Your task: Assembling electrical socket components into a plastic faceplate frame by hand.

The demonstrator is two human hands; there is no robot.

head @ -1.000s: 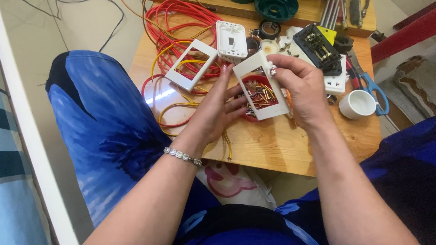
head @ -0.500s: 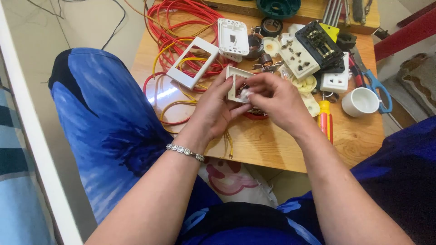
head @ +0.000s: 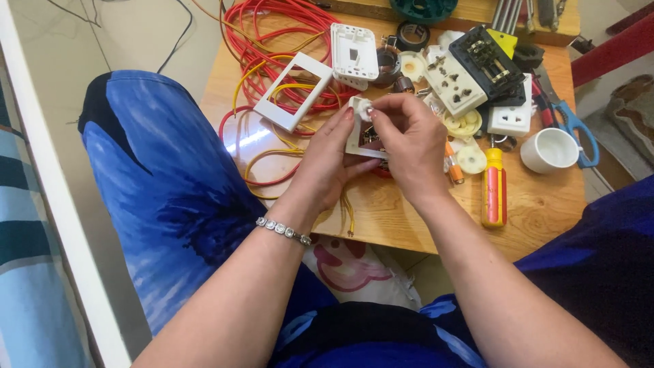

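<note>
At mid-frame, the left hand [head: 325,162] grips a white socket plate [head: 359,131] from below and behind, fingers closed on it. The right hand [head: 407,140] pinches the plate's upper corner, thumb and forefinger together. Right of the hands an orange screwdriver [head: 493,188] lies on the wooden desk [head: 545,204], beside a white cup [head: 550,150]. Higher up sit a white frame [head: 294,90] and red wires [head: 272,34].

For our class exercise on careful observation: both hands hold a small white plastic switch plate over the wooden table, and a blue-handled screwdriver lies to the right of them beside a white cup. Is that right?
Not quite. The head view shows the screwdriver has a yellow and orange handle, not blue. The rest stands: the left hand and right hand hold the small white plastic switch plate over the wooden table, and the white cup sits beside the screwdriver.
</note>
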